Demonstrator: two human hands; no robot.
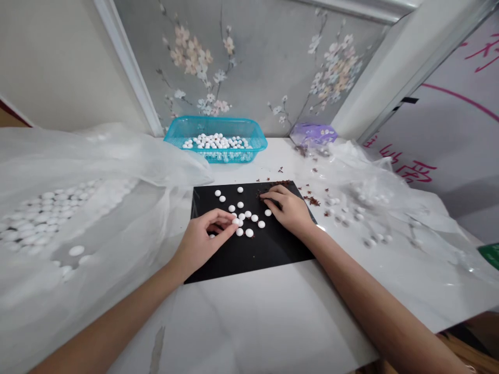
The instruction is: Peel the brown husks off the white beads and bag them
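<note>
My left hand (210, 234) is closed in a pinch on a white ball (236, 222), just above the black mat (218, 265). Several more small white balls (249, 232) lie loose on the mat in front of those fingertips. At the mat's far right, my right hand (286, 208) reaches down to small reddish-brown pieces (283, 183). Its thumb and fingertips are drawn close together there; whether a piece is between them is too small to make out. One white ball (268, 212) lies just below the right thumb.
A blue plastic basket (215, 155) of white balls stands behind the mat. A clear bag (117, 156) with many white balls spreads at left. More clear plastic (390, 208) and a purple packet (314, 134) lie at right, near scattered reddish-brown pieces (312, 201).
</note>
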